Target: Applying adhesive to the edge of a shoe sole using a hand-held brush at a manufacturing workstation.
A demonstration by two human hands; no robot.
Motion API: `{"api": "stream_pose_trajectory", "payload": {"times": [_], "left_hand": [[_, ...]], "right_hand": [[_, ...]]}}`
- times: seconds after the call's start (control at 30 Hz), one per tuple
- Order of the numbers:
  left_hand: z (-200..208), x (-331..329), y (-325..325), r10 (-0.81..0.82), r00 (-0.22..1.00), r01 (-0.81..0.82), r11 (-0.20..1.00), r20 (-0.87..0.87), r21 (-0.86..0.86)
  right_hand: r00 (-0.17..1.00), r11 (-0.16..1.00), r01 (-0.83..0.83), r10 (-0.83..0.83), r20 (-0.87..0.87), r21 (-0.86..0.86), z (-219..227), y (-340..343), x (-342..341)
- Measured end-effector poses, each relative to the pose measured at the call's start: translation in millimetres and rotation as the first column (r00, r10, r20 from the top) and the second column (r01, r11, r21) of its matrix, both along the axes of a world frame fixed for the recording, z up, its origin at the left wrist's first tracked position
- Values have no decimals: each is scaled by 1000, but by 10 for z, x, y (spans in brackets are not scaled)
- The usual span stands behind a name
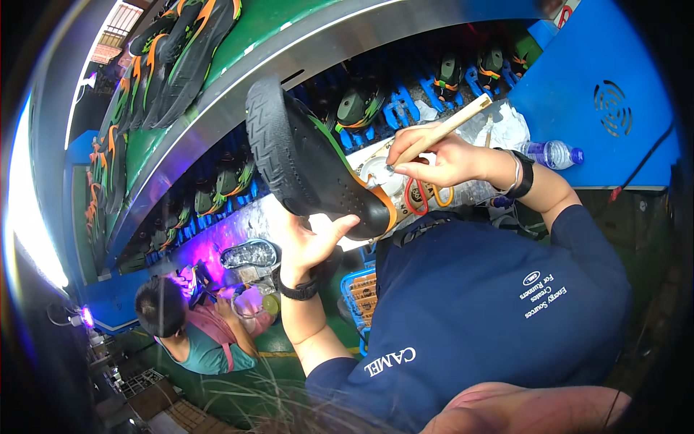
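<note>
My left hand (pixel 311 242) grips a black shoe sole (pixel 311 163) near its lower end, thumb on the near side. The sole is tilted up on edge, with its tread facing left and orange and green trim along its rim. My right hand (pixel 441 155) is closed round a brush with a pale wooden handle (pixel 459 119), whose handle end points up and to the right. Its working tip is mostly hidden by the fingers, just above a white dish (pixel 372 171) beside the sole. Scissors with red and yellow handles (pixel 416 197) lie below my right hand.
Shoe parts hang on a conveyor with blue holders (pixel 401 108) behind the bench. More black soles (pixel 184 61) lie on a green belt (pixel 253 32). A plastic bottle (pixel 553 154) stands at right by a blue machine housing (pixel 614 79). A co-worker (pixel 206 329) sits at lower left.
</note>
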State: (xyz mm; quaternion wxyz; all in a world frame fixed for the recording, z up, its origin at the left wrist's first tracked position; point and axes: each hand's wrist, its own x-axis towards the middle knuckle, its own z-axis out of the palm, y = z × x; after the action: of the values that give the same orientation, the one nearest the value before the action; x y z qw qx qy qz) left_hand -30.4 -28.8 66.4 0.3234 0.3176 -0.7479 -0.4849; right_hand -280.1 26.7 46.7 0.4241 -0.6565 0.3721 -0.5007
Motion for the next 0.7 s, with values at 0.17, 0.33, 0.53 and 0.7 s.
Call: {"api": "stream_pose_trajectory", "payload": {"times": [0.17, 0.33, 0.53, 0.7], "left_hand": [[108, -6, 20, 43, 999, -45, 996, -31, -77], [335, -86, 81, -71, 984, 46, 986, -161, -158], [402, -126, 121, 35, 999, -33, 935, 0, -354], [420, -177, 161, 42, 983, -75, 980, -180, -183]], "right_hand": [[1000, 996, 2, -4, -23, -85, -39, 2, 7], [999, 998, 0, 2, -35, 65, -13, 135, 27], [1000, 1000, 0, -1, 15, 19, 43, 215, 73], [991, 991, 40, -55, 120, 130, -4, 225, 57]]}}
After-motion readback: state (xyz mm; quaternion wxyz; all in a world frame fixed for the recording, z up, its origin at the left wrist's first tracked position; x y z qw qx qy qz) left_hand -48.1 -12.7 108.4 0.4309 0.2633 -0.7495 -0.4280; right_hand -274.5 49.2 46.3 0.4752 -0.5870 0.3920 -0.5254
